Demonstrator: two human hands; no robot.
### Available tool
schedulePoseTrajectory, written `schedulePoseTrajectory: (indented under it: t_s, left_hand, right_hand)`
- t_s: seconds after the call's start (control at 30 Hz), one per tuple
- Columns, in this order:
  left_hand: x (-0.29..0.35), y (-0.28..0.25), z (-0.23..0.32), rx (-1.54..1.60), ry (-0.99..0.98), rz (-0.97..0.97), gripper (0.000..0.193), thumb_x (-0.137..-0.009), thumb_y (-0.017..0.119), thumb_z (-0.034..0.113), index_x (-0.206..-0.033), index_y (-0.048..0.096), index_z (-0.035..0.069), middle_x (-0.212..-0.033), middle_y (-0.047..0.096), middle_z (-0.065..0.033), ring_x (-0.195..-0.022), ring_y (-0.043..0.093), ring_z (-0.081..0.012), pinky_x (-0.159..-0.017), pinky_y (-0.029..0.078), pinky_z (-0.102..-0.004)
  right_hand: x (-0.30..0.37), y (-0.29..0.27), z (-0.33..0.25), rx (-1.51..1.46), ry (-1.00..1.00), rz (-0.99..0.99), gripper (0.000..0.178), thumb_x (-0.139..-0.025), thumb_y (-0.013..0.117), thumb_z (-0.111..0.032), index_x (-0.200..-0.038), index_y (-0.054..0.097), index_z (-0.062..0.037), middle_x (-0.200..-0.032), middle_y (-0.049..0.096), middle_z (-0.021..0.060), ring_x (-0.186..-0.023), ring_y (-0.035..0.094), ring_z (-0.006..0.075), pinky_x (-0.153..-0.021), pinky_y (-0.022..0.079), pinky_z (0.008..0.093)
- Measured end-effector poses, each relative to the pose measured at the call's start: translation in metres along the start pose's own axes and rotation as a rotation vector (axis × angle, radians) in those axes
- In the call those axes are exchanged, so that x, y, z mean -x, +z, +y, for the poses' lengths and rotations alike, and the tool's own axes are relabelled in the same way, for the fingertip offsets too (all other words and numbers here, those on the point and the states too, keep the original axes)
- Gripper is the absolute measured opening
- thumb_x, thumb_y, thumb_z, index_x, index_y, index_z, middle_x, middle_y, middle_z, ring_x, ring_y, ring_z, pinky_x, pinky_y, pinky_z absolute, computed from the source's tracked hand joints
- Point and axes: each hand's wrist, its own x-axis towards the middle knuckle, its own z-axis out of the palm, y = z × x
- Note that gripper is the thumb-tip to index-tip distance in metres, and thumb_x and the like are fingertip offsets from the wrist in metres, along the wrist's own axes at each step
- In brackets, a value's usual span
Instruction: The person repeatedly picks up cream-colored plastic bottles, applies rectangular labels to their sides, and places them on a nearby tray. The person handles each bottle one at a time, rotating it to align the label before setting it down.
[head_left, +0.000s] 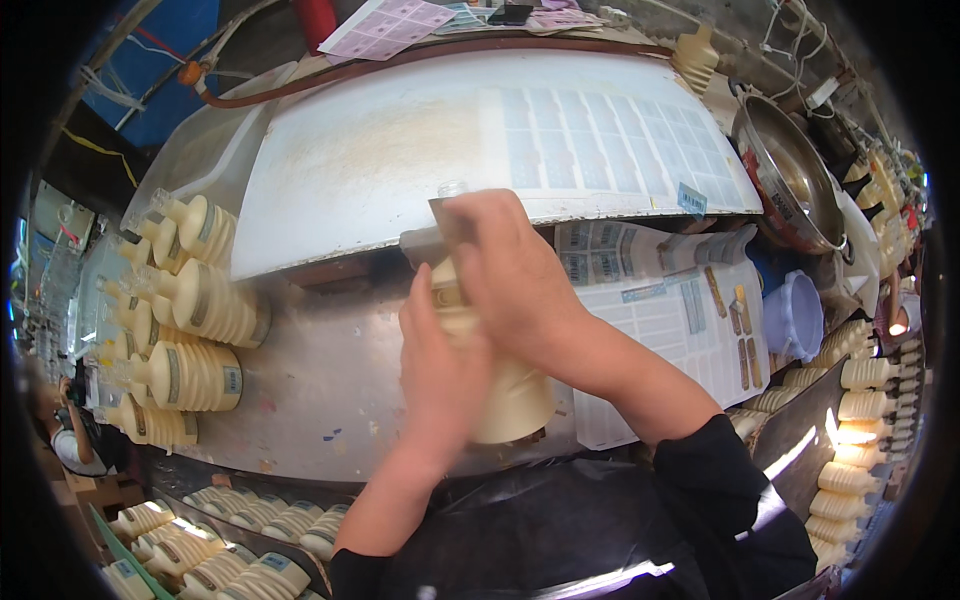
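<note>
Bottle (515, 405): cream plastic, ringed with ribs, smooth toward its base; held tilted above the front of the table (310, 400), between both hands, with a clear neck piece showing beyond the fingers.

Left hand (445, 350): partly closed around the bottle's side, somewhat blurred.

Right hand (510, 270): fingers bent inward over the upper part of the bottle, closed on a thin flat piece (440, 218), brownish and stiff-looking; its kind cannot be told.

Table: dull grey metal, scuffed, flecked with coloured scraps.

Board (350, 160): white, flat, smooth, stained tan in the middle; pale-blue label sheet (600, 140) lying across its right part.

Bottles (215, 305): cluster at the table's left, cream, ribbed, with clear necks, some bearing labels.

Paper sheets (635, 365): white, printed in a grid, right of the hands; narrow brass-coloured strips (742, 312) on them.

Bucket (793, 318): pale lilac plastic, round, beside the sheets.

Pan (790, 165): round, shiny metal, beyond the bucket.
</note>
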Motion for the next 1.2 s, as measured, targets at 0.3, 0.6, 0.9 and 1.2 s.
schedulePoseTrajectory:
  t_s: [0.3,0.6,0.9,1.2]
  left_hand:
    - [-0.001,0.007,-0.003,0.221,-0.081,-0.05,0.087,-0.087,0.068,0.023,-0.158,0.022,0.001,-0.15,0.041,-0.0297,-0.135,0.048,-0.0436,-0.111,0.04,-0.049]
    - [-0.029,0.002,0.007,0.249,-0.264,-0.105,0.044,-0.109,0.046,0.03,-0.141,0.044,0.001,-0.127,0.059,-0.0145,-0.114,0.057,-0.0194,-0.1,0.046,-0.0343]
    - [-0.028,0.004,-0.032,0.53,-0.18,-0.037,0.043,-0.11,0.041,0.029,-0.142,0.046,0.0,-0.13,0.059,-0.0164,-0.115,0.058,-0.0219,-0.101,0.047,-0.0355]
    - [0.02,0.002,0.001,-0.112,0.063,-0.114,0.091,-0.084,0.071,0.023,-0.159,0.025,0.003,-0.155,0.031,-0.031,-0.139,0.041,-0.0474,-0.117,0.034,-0.0505]
  right_hand:
    - [0.021,-0.032,0.065,-0.023,0.068,0.138,0.035,-0.093,0.052,-0.004,-0.128,0.05,-0.0003,-0.125,0.054,0.0223,-0.112,0.058,0.0414,-0.1,0.047,0.0459]
    - [0.009,-0.022,0.036,-0.138,0.064,0.02,0.033,-0.094,0.053,-0.003,-0.127,0.05,0.0005,-0.127,0.053,0.0221,-0.111,0.059,0.0423,-0.097,0.048,0.0465]
    - [0.009,-0.041,0.042,-0.241,0.113,0.085,0.036,-0.093,0.054,-0.001,-0.129,0.049,0.0019,-0.127,0.053,0.0234,-0.116,0.056,0.0409,-0.101,0.046,0.0446]
    - [0.027,-0.029,0.072,-0.109,0.176,0.11,0.042,-0.095,0.056,-0.007,-0.136,0.048,-0.0012,-0.128,0.057,0.0195,-0.119,0.058,0.0338,-0.104,0.045,0.0406]
